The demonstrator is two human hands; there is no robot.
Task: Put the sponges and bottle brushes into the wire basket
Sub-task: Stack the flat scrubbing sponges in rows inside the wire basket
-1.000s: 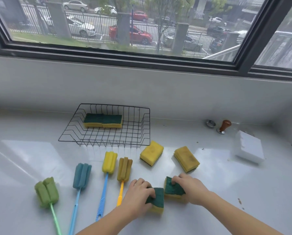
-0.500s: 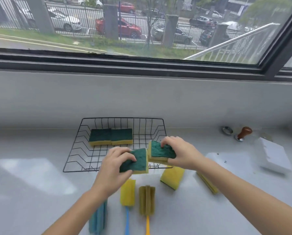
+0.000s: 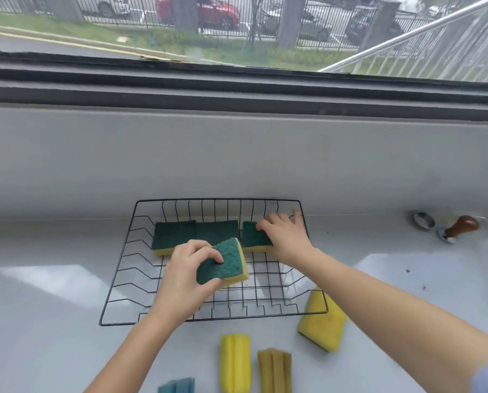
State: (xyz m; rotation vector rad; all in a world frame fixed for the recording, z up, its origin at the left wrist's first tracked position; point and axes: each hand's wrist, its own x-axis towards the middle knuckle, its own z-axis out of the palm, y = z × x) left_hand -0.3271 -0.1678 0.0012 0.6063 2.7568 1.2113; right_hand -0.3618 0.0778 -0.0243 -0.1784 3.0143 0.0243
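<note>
Head view: grey counter (image 3: 52, 321) below a window (image 3: 237, 29); both hands' fingers (image 3: 208, 252) grip sponges over the wire basket (image 3: 118, 285).

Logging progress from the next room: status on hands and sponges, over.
Left hand holds a green-topped yellow sponge above the black wire basket. Right hand sets another sponge beside two already inside. Nothing blocking.

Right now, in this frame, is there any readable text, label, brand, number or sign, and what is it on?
None can be read.
Sponges in the basket and in each hand: no print shows.
Brush heads: plain foam, no marking.
Wooden-handled tool and metal ring: no lettering visible.
Cars outside the window: any plates are too small and blurred to read.
</note>
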